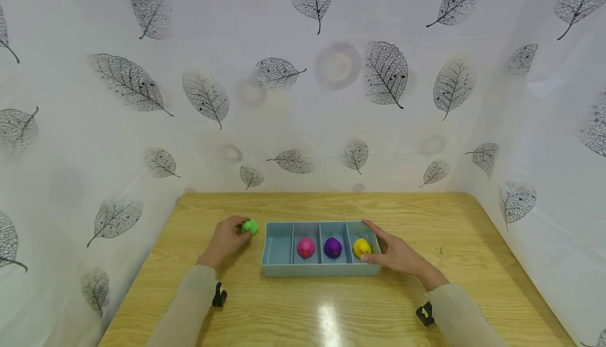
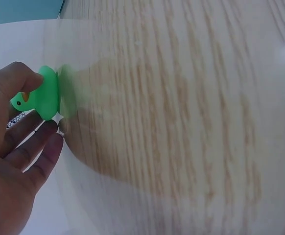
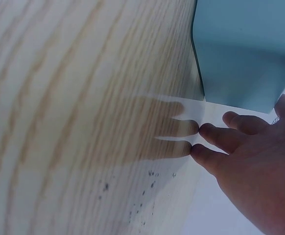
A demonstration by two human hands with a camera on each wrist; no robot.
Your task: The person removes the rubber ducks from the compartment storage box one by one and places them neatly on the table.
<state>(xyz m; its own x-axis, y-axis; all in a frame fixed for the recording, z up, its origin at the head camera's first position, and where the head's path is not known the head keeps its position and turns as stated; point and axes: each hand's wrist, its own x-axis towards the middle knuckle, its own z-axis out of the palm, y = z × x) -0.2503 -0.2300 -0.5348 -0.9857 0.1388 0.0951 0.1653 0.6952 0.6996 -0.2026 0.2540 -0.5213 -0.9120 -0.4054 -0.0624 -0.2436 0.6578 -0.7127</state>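
Note:
My left hand [image 1: 229, 239] pinches a small green rubber duck [image 1: 249, 226] between thumb and fingers, left of the box. In the left wrist view the green duck [image 2: 47, 93] is upright, its base at the table surface. A grey-blue box [image 1: 322, 270] with several compartments lies lengthwise before me. Its leftmost compartment is bare; the others hold a pink duck [image 1: 305, 247], a purple duck [image 1: 333, 247] and a yellow duck [image 1: 362, 247]. My right hand [image 1: 397, 252] spans the box's right end, thumb by the yellow duck, index finger at the back corner. Its other fingers [image 3: 221, 138] spread beside the box.
The wooden table [image 1: 303, 310] has its back edge against a white leaf-printed curtain [image 1: 303, 126], which also hangs on both sides. Small dark marks [image 3: 137, 200] show on the tabletop near my right hand. A black strap device sits at each wrist.

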